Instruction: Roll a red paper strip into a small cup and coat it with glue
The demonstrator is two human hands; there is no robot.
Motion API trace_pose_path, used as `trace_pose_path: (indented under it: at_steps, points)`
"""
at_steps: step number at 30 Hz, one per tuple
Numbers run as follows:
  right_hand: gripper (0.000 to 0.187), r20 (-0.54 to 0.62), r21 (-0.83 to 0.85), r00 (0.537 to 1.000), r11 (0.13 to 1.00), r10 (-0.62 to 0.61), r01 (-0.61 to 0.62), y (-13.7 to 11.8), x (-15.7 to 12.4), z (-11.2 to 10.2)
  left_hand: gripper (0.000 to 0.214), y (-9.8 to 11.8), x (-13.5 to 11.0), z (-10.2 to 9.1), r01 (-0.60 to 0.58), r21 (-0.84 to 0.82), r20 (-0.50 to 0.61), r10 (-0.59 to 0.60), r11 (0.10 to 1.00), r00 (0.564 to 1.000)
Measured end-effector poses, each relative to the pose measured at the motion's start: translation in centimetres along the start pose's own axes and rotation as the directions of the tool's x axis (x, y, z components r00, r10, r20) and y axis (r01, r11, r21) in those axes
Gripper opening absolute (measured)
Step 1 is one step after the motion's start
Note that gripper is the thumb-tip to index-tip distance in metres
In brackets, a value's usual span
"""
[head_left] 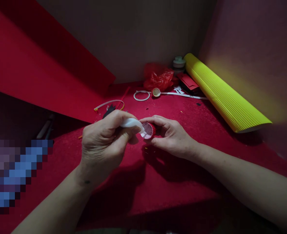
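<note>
1. Bare forearms [53,201] run up from both lower corners of the frame, nearest my camera, over a red-covered table [124,201].
2. At centre-left I have the left hand [104,143] curled closed, pinching a white nozzle-tipped bottle [130,123] between thumb and fingers; most of its body is hidden.
3. Just right of centre, my right hand [174,136] pinches a small red ribbed cylinder [148,131] from the far and near sides, its open end turned to the left.
4. I see the nozzle tip at that opening; whether it touches the inner wall I cannot tell.
5. Beyond the hands, at upper centre, lie a white ring [142,100], a small round cup [156,92] and a red plastic bag [159,79].
6. Red corrugated sheet [48,58] slants across the upper left; a yellow corrugated roll [226,94] lies at right.
</note>
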State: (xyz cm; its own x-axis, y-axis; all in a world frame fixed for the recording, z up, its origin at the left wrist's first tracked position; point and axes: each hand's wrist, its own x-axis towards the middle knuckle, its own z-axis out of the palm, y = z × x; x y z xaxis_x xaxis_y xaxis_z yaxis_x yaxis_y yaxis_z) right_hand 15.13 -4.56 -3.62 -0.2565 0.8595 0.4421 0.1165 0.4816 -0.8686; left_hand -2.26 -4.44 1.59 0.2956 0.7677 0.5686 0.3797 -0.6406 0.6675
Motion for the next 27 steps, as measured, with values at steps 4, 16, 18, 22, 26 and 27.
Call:
trace_pose_path:
  at_steps: [4,16,18,22,26,27]
  points:
    - [0.04,-0.015,0.001,1.0,1.0,-0.001,0.001,0.2,-0.1,0.0,0.018,0.1,0.2,-0.1,0.059,-0.086,-0.022,-0.061,0.995,0.998]
    - [0.045,-0.014,0.077,0.996,0.993,0.088,-0.086,-0.2,0.1,0.1,0.004,-1.3,1.7,-1.2,0.386,-0.274,0.218,-0.334,0.881,0.917]
    - [0.046,-0.016,0.074,0.996,0.993,0.091,-0.09,-0.2,0.1,0.0,0.004,-1.2,1.8,-1.3,0.366,-0.27,0.216,-0.314,0.891,0.925]
    - [0.044,-0.03,0.065,0.997,0.995,0.075,-0.073,-0.1,0.0,0.0,0.004,-1.0,1.9,-1.5,0.35,-0.28,0.219,-0.296,0.894,0.93]
    - [0.044,-0.025,0.054,0.997,0.996,0.067,-0.066,-0.1,0.0,-0.1,0.005,-1.0,1.9,-1.5,0.359,-0.265,0.222,-0.305,0.895,0.926]
    - [0.045,-0.023,0.051,0.997,0.996,0.069,-0.068,-0.1,0.0,-0.1,0.005,-1.0,1.9,-1.5,0.358,-0.263,0.226,-0.304,0.896,0.926]
